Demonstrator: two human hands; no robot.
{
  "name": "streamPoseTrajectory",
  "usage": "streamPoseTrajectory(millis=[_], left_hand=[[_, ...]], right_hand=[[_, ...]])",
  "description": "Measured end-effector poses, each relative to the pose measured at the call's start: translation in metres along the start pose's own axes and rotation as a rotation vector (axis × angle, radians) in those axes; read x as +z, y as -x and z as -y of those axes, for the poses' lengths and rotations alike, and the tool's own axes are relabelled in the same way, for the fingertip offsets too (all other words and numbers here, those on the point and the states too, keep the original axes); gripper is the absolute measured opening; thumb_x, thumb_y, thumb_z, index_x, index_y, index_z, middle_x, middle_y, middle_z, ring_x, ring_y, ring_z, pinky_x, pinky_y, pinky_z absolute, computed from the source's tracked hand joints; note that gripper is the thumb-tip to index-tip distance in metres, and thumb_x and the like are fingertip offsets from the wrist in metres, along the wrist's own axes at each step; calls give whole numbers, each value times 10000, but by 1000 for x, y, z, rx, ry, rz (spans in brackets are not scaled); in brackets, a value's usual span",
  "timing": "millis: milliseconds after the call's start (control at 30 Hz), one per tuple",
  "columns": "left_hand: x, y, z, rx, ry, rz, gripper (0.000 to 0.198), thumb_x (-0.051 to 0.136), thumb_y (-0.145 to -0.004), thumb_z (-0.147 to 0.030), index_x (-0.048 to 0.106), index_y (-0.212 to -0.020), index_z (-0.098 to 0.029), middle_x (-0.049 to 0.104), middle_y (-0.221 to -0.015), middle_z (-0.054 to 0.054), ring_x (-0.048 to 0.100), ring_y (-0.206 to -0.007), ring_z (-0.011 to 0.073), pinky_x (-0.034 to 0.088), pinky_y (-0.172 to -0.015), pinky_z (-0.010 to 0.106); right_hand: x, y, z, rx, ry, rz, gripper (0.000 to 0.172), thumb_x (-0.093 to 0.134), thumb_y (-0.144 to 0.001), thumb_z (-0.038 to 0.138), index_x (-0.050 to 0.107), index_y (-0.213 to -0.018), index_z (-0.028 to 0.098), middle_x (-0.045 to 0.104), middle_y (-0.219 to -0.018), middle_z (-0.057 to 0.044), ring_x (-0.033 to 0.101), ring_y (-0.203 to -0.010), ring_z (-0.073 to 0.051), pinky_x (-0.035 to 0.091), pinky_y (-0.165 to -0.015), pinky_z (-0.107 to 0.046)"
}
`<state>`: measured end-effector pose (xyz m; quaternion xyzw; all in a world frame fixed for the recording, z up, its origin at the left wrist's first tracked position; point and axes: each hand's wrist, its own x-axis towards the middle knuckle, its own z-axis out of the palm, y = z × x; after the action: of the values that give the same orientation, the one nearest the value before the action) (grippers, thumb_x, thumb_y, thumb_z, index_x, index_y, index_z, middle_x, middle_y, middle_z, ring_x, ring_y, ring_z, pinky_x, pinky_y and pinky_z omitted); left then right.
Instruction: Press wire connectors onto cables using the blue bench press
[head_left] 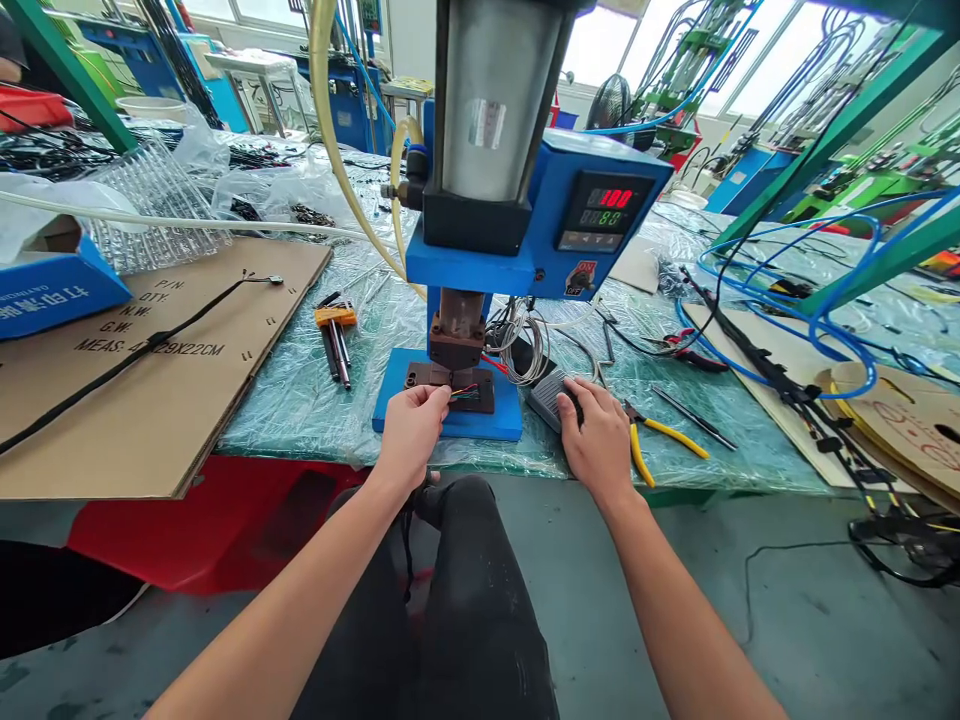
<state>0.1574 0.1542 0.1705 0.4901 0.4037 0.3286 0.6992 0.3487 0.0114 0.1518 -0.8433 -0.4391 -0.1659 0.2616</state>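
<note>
My left hand [409, 437] pinches at the dark brown mold [450, 386] on the press's blue base plate [450, 425], where thin coloured wires [466, 393] lie in it. The brown press ram [456, 330] stands just above the mold. My right hand [598, 428] rests on a grey pedal-like switch [547, 398] and holds nothing else. Between my hands, a coil of silver cable [521, 342] lies behind that switch. Yellow-handled pliers [660, 445] lie just right of my right hand.
A blue pneumatic press with a silver cylinder [491, 90] and a temperature controller [604, 210] stands ahead. Plastic sheet covers the table [300, 400]. Cardboard [150, 370] with a black cable lies left; red-handled pliers [694, 352] and a wire bundle lie right.
</note>
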Motion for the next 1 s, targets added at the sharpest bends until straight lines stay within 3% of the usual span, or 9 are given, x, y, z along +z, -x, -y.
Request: streamPoseTrajectory(millis=[1000], left_hand=[[-2,-2,4,-9,-43,-13,251,623,-769,-352,482,-624,-203,356,-507,-69,223,-414,63,150,-389,219]], right_hand=[[0,-1,-2,-14,3,-16,432,418,-998,440,677,-1231,184,672,-1261,-104,566,-1198,-293,411,-1047,-474]])
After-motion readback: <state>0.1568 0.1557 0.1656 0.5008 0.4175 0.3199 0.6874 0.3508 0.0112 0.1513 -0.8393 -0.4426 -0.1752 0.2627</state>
